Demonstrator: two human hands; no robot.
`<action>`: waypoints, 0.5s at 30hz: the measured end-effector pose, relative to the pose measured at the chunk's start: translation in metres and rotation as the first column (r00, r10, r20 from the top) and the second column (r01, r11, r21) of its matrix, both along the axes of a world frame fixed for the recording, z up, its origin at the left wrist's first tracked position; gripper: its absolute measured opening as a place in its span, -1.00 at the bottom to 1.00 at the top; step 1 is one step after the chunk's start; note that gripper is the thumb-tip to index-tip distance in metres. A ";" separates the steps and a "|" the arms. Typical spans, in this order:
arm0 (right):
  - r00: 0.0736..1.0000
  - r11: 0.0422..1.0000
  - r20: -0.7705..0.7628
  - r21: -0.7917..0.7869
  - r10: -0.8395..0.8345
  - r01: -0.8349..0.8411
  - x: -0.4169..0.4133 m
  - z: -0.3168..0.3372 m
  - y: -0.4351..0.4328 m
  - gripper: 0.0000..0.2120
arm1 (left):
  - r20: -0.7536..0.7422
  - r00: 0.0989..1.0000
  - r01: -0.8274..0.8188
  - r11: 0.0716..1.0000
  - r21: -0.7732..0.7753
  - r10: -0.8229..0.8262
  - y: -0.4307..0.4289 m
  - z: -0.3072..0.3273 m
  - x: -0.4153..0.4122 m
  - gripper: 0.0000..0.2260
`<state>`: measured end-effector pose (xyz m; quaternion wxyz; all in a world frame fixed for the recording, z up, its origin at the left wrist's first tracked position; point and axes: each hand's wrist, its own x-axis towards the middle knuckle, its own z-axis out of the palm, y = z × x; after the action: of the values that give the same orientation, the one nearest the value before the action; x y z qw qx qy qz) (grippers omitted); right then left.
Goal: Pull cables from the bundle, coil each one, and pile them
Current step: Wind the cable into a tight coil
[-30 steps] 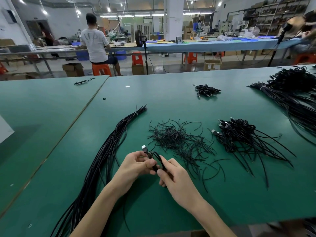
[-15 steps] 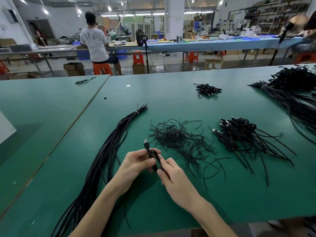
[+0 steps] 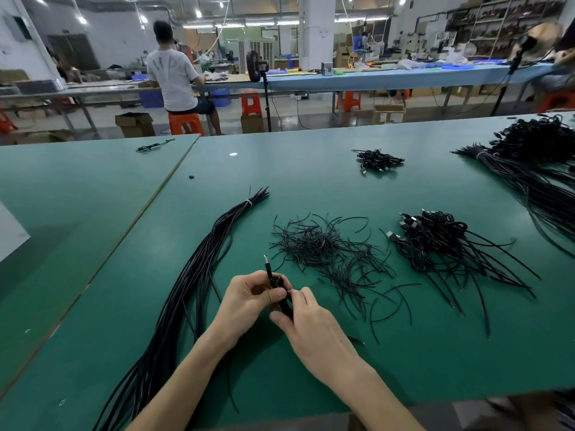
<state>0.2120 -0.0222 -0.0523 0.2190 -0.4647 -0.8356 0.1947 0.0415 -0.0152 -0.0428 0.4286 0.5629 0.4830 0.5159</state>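
Note:
Both hands meet over the green table [image 3: 404,353] on one small coiled black cable [image 3: 278,284]. My left hand [image 3: 249,298] grips the coil, whose plug end sticks up above the fingers. My right hand [image 3: 306,321] pinches the coil's lower part from the right. A long bundle of black cables [image 3: 193,290] tied near its far end lies to the left, running to the near edge. To the right lies a pile of coiled cables [image 3: 435,241] with loose tails. Between them sits a heap of thin black ties [image 3: 326,247].
A small cable pile [image 3: 378,159] lies farther back, and a large cable mass [image 3: 535,157] fills the far right. A seam [image 3: 149,200] joins a second green table on the left. A person on an orange stool [image 3: 175,79] works at a distant bench.
The plug end now points more upright above my left hand. Both hands stay together on the coil, with my fingers shifted slightly around it.

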 end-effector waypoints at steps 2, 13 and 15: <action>0.995 0.995 0.090 0.094 -0.042 0.034 -0.002 0.000 -0.001 -0.66 | -0.009 1.000 0.007 1.000 0.002 -0.007 -0.001 0.000 0.001 -0.89; 0.991 0.985 0.102 0.157 -0.083 0.067 0.001 0.004 -0.003 -0.75 | -0.127 0.992 -0.001 1.000 0.001 0.001 0.002 -0.002 0.009 -0.97; 0.989 0.985 0.101 0.145 -0.105 0.090 0.001 0.003 -0.003 -0.82 | -0.149 0.989 -0.016 1.000 -0.011 0.014 0.003 -0.004 0.011 -0.95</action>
<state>0.2133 -0.0250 -0.0489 0.2149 -0.4983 -0.8341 0.0993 0.0528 -0.0121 -0.0467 0.3910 0.5937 0.5209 0.4726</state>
